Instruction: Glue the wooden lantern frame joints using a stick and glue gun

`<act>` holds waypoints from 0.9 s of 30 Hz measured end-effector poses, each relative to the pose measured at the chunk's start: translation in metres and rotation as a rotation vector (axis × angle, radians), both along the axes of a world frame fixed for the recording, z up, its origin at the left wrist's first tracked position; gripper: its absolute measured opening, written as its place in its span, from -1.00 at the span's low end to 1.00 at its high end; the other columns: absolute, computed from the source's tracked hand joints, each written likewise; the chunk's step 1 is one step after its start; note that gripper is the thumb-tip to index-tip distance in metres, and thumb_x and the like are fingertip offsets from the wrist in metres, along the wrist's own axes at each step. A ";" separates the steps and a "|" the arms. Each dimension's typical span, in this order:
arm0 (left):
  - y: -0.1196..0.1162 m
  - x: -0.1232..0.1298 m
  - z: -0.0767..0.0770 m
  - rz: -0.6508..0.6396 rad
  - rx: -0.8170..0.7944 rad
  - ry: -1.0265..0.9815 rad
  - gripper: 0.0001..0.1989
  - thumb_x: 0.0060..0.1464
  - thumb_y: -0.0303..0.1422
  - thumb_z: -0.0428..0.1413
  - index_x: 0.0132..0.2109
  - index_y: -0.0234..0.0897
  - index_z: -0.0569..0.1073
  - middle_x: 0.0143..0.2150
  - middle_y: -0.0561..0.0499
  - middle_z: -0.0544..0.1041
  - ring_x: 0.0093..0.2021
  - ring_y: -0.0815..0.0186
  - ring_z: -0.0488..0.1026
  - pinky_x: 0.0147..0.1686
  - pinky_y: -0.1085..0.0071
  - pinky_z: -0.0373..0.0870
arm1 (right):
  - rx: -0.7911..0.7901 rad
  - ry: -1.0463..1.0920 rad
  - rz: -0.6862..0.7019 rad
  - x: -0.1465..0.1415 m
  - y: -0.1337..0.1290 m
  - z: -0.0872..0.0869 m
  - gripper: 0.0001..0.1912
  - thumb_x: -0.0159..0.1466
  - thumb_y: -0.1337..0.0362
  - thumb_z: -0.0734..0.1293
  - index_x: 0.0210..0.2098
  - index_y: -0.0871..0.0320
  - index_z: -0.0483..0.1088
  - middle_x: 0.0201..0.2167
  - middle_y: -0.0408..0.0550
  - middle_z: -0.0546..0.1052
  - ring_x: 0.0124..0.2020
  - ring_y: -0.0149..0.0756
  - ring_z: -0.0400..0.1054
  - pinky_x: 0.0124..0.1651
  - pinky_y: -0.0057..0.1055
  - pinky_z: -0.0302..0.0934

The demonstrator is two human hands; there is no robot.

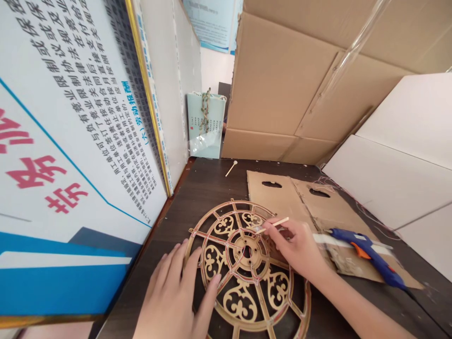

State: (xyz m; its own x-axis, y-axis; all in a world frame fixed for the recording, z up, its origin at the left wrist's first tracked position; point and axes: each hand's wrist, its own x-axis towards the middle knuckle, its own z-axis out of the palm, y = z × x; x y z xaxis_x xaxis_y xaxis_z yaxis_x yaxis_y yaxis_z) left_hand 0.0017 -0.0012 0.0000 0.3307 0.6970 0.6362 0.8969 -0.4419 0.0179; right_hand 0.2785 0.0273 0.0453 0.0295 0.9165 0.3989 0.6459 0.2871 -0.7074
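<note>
A round gold-coloured openwork frame (259,301) with scroll ornaments lies flat on the dark table, thin wires running along its rings and spokes. My left hand (173,287) rests over its left edge, fingers spread apart. Between the thumb and fingers of my right hand (291,240) is a thin pale wooden stick (281,221), tilted. Its lower end is at the frame's inner ring, near the upper scroll ornament; whether it touches cannot be made out. Part of the frame's right side is hidden under my right hand.
A flattened cardboard piece (275,194) lies behind and to the right, with a blue glue gun (370,254) on it. Another stick with a white tip (231,168) lies at the back. Cardboard (271,80), white boxes (399,169) and a printed board (70,141) surround the table (197,181).
</note>
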 end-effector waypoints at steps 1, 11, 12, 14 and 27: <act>0.000 0.000 0.001 -0.004 -0.001 0.006 -0.53 0.38 -0.11 -0.10 0.17 -0.36 0.41 0.20 -0.34 0.50 0.12 -0.14 0.52 -0.09 -0.11 0.60 | -0.001 0.001 -0.003 0.000 0.000 0.000 -0.70 0.40 0.11 0.32 -0.35 0.09 0.60 -0.28 -0.06 0.68 -0.36 -0.21 0.57 -0.45 -0.41 0.34; 0.000 -0.003 -0.006 -0.006 -0.020 -0.007 -0.51 0.37 -0.10 -0.10 0.19 -0.35 0.43 0.25 -0.31 0.47 0.18 -0.14 0.48 -0.03 -0.11 0.57 | -0.009 0.024 -0.007 0.000 0.001 -0.001 -0.69 0.41 0.10 0.32 -0.35 0.09 0.61 -0.32 -0.06 0.67 -0.40 -0.23 0.54 -0.43 -0.40 0.36; 0.000 -0.003 -0.005 -0.009 -0.016 -0.007 -0.51 0.37 -0.11 -0.10 0.18 -0.36 0.43 0.24 -0.32 0.48 0.16 -0.14 0.49 -0.04 -0.10 0.57 | -0.009 0.030 -0.006 0.001 0.001 -0.001 -0.69 0.41 0.10 0.32 -0.34 0.10 0.60 -0.33 -0.06 0.67 -0.42 -0.24 0.53 -0.43 -0.41 0.35; -0.001 -0.002 -0.003 -0.015 -0.013 -0.004 -0.52 0.38 -0.11 -0.10 0.18 -0.36 0.44 0.22 -0.32 0.49 0.15 -0.13 0.50 -0.05 -0.10 0.57 | -0.006 0.044 -0.002 0.001 0.001 -0.001 -0.69 0.41 0.09 0.32 -0.34 0.10 0.59 -0.35 -0.07 0.66 -0.49 -0.29 0.49 -0.47 -0.42 0.34; 0.000 0.000 0.004 -0.014 0.012 0.017 -0.55 0.38 -0.12 -0.10 0.16 -0.34 0.41 0.18 -0.33 0.52 0.10 -0.13 0.54 -0.11 -0.08 0.62 | 0.060 -0.015 0.062 0.001 0.000 0.003 -0.74 0.43 0.15 0.32 -0.30 0.07 0.60 -0.31 -0.09 0.67 -0.32 -0.23 0.58 -0.31 -0.40 0.42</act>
State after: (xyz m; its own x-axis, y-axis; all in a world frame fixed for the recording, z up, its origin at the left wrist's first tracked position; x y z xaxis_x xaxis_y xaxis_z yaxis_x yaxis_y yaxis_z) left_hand 0.0022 -0.0011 0.0038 0.3511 0.6848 0.6386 0.8907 -0.4545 -0.0022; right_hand 0.2796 0.0268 0.0486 -0.0330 0.8909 0.4531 0.6363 0.3683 -0.6778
